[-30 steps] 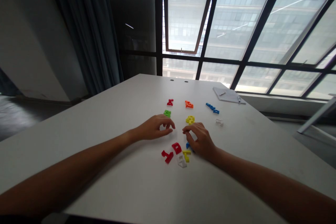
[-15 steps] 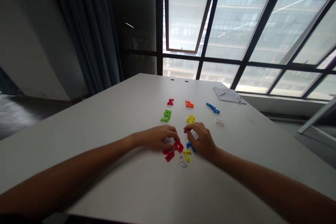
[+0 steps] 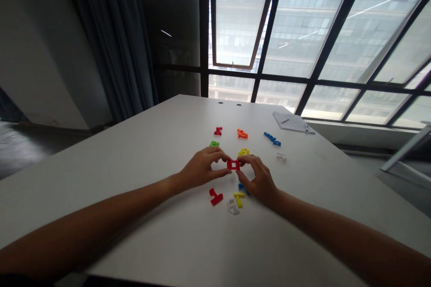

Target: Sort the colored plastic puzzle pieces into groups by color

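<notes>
Above the white table, a small red plastic block with a square hole (image 3: 229, 165) is pinched from both sides. My left hand (image 3: 202, 167) grips its left edge between thumb and fingers, and my right hand (image 3: 258, 176) grips its right edge. Below the hands lie a red T-shaped block (image 3: 216, 197), a yellow T-shaped block (image 3: 239, 198) and a white block (image 3: 232, 206). A blue block (image 3: 242, 188) rests beside my right thumb, partly covered by that hand. Just behind the fingers are yellow blocks (image 3: 244, 151) and a partly hidden green piece (image 3: 214, 143).
Farther back on the table (image 3: 151, 143) sit red blocks (image 3: 218, 131), orange blocks (image 3: 242, 134) and a blue row of blocks (image 3: 272, 139). A clear or white block (image 3: 280, 157) lies to the right. Papers with a pen (image 3: 292, 122) lie near the far right edge, before the windows.
My left hand has lifted the red block up and away from the loose pieces. My right hand has closed on its other side. The green blocks are now more hidden.
</notes>
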The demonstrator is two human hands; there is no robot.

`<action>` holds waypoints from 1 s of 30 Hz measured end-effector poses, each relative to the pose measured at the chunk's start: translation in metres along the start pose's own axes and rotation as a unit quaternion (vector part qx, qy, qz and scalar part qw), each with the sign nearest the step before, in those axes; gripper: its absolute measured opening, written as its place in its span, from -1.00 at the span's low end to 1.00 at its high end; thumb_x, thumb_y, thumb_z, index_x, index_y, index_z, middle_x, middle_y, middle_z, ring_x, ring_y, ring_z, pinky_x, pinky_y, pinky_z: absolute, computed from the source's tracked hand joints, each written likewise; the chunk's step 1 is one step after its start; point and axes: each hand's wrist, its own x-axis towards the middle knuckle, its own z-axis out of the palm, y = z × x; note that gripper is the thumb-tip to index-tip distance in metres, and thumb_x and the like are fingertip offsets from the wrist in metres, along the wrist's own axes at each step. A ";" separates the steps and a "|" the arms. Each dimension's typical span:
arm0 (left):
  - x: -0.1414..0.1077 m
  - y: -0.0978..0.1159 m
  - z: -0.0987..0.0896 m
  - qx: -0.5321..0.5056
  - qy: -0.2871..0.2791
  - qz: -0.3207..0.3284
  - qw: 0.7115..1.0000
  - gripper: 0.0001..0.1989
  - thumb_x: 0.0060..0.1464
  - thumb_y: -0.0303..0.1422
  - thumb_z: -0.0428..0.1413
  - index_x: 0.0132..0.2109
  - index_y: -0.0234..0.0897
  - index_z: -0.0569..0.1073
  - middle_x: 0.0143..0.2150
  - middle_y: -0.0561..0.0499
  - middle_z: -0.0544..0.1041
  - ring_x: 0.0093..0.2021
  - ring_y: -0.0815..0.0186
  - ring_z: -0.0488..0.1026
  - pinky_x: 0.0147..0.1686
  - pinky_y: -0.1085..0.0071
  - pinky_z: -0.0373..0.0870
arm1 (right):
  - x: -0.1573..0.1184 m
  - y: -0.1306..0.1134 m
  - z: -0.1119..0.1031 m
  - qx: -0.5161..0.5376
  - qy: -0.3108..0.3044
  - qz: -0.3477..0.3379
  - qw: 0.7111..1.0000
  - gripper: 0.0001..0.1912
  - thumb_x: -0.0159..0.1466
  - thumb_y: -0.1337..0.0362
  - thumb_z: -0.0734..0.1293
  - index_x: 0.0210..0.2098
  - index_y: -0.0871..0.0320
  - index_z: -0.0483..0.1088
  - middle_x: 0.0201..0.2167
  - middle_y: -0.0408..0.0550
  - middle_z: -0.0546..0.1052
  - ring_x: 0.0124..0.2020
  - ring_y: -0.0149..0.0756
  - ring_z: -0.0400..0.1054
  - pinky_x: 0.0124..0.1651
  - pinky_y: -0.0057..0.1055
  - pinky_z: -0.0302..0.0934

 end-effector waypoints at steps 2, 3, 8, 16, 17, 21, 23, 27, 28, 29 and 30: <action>-0.001 0.000 0.001 0.005 0.014 0.000 1.000 -0.70 0.23 -0.09 0.21 -0.02 -0.16 0.56 -0.08 -0.05 0.54 -0.21 0.25 0.47 -0.24 0.33 0.50 | -0.001 0.000 0.000 -0.002 0.009 0.005 1.000 -0.67 0.33 0.32 0.36 0.07 0.06 0.34 -0.15 0.01 0.55 -0.16 -0.14 0.47 -0.06 -0.12 0.41; -0.001 -0.001 0.001 0.007 0.020 0.002 1.000 -0.69 0.23 -0.08 0.21 -0.02 -0.16 0.56 -0.08 -0.06 0.54 -0.20 0.25 0.47 -0.24 0.32 0.51 | -0.001 0.000 0.000 -0.002 0.012 0.007 1.000 -0.66 0.33 0.32 0.36 0.08 0.06 0.33 -0.14 0.02 0.55 -0.16 -0.14 0.47 -0.07 -0.12 0.41; -0.002 -0.003 0.002 0.016 0.033 0.023 0.999 -0.70 0.24 -0.10 0.21 -0.02 -0.17 0.55 -0.08 -0.06 0.54 -0.18 0.25 0.47 -0.21 0.31 0.51 | -0.002 0.000 0.000 0.005 0.019 0.011 1.000 -0.60 0.33 0.31 0.38 0.13 0.06 0.29 -0.13 0.01 0.55 -0.16 -0.15 0.47 -0.06 -0.13 0.41; 0.001 0.001 -0.004 0.064 0.043 0.055 0.995 -0.70 0.28 -0.11 0.17 0.02 -0.16 0.56 -0.06 -0.09 0.56 -0.07 0.17 0.49 -0.09 0.25 0.49 | -0.002 0.000 0.000 0.006 0.020 0.015 1.000 -0.59 0.33 0.32 0.37 0.14 0.04 0.27 -0.08 0.03 0.54 -0.15 -0.15 0.49 -0.05 -0.11 0.42; 0.003 -0.002 -0.007 0.072 0.048 0.052 0.995 -0.70 0.29 -0.11 0.16 0.03 -0.15 0.56 -0.06 -0.09 0.56 -0.06 0.17 0.49 -0.08 0.24 0.48 | -0.003 0.000 0.000 0.005 0.018 0.021 1.000 -0.58 0.33 0.32 0.37 0.15 0.04 0.26 -0.07 0.03 0.54 -0.15 -0.14 0.49 -0.05 -0.11 0.41; 0.013 -0.039 -0.024 0.113 0.090 -0.025 0.989 -0.64 0.28 -0.05 0.13 0.03 -0.17 0.56 -0.10 -0.08 0.58 -0.14 0.18 0.49 -0.18 0.29 0.46 | -0.002 0.003 0.000 -0.009 -0.006 0.024 1.000 -0.64 0.32 0.36 0.32 0.10 0.06 0.31 -0.10 0.02 0.57 -0.15 -0.14 0.49 -0.04 -0.10 0.39; 0.017 -0.069 -0.030 0.131 0.111 -0.071 0.983 -0.62 0.27 -0.03 0.12 0.00 -0.20 0.58 -0.12 -0.07 0.60 -0.19 0.20 0.49 -0.20 0.31 0.42 | 0.000 0.004 -0.002 -0.018 -0.034 0.011 0.999 -0.76 0.32 0.39 0.30 -0.03 0.07 0.38 -0.19 0.00 0.59 -0.18 -0.14 0.49 -0.04 -0.11 0.37; 0.025 -0.130 -0.028 0.155 0.092 -0.186 0.966 -0.55 0.26 -0.02 0.08 0.04 -0.26 0.58 -0.07 -0.09 0.63 -0.19 0.18 0.51 -0.23 0.33 0.37 | 0.006 0.008 -0.008 0.012 -0.116 0.023 0.993 -0.87 0.33 0.42 0.29 -0.22 0.08 0.44 -0.30 -0.06 0.60 -0.24 -0.20 0.49 -0.10 -0.20 0.37; 0.028 -0.142 -0.025 0.163 0.067 -0.216 0.960 -0.56 0.24 -0.02 0.10 0.03 -0.25 0.60 -0.07 -0.09 0.63 -0.17 0.16 0.52 -0.22 0.34 0.36 | 0.008 0.009 -0.010 0.027 -0.140 0.028 0.989 -0.87 0.34 0.42 0.28 -0.22 0.09 0.45 -0.30 -0.07 0.60 -0.24 -0.22 0.49 -0.11 -0.23 0.37; 0.031 -0.153 -0.022 0.168 0.041 -0.243 0.955 -0.56 0.21 -0.02 0.12 0.01 -0.24 0.61 -0.08 -0.08 0.64 -0.16 0.15 0.52 -0.22 0.35 0.35 | 0.009 0.010 -0.013 0.042 -0.164 0.029 0.985 -0.85 0.34 0.42 0.27 -0.22 0.08 0.45 -0.29 -0.08 0.59 -0.24 -0.23 0.49 -0.11 -0.26 0.37; 0.035 -0.161 -0.019 0.169 0.024 -0.253 0.952 -0.57 0.19 -0.01 0.13 -0.01 -0.23 0.62 -0.11 -0.07 0.65 -0.17 0.15 0.52 -0.24 0.35 0.34 | 0.010 0.010 -0.015 0.056 -0.187 0.028 0.980 -0.84 0.34 0.42 0.27 -0.20 0.08 0.46 -0.28 -0.09 0.59 -0.24 -0.25 0.48 -0.11 -0.27 0.37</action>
